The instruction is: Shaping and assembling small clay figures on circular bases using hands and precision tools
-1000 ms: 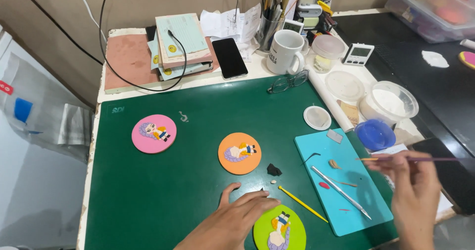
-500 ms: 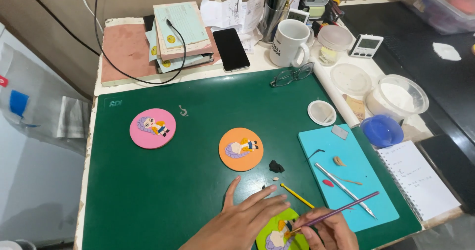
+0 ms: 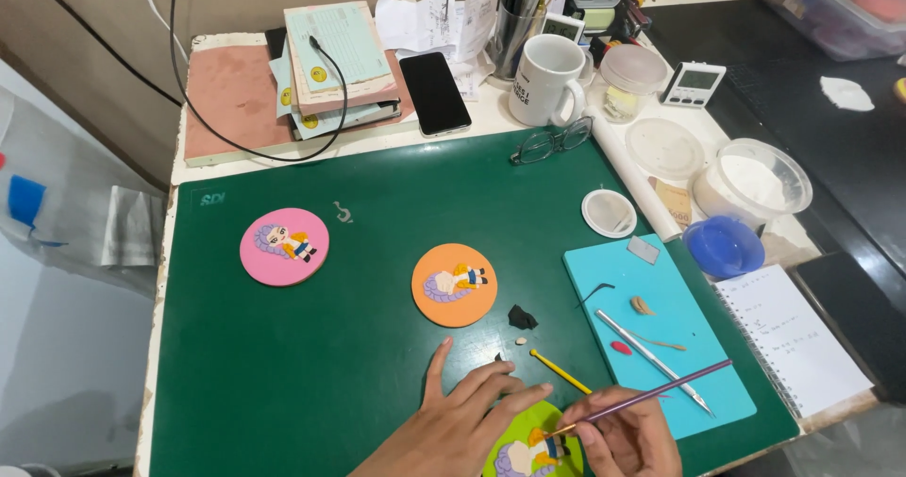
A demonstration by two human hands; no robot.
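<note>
Since a second ago, right hand [image 3: 628,435] brings brush [image 3: 642,399] to green disc [image 3: 528,449] — fingers pinching it; left hand [image 3: 462,416], fingers spread, steadies disc. Tub [image 3: 752,177] holds white powder — mug [image 3: 545,81] behind.

Green cutting mat [image 3: 377,373] carries pink disc [image 3: 284,246], orange disc [image 3: 455,284], turquoise board [image 3: 661,345]
</note>
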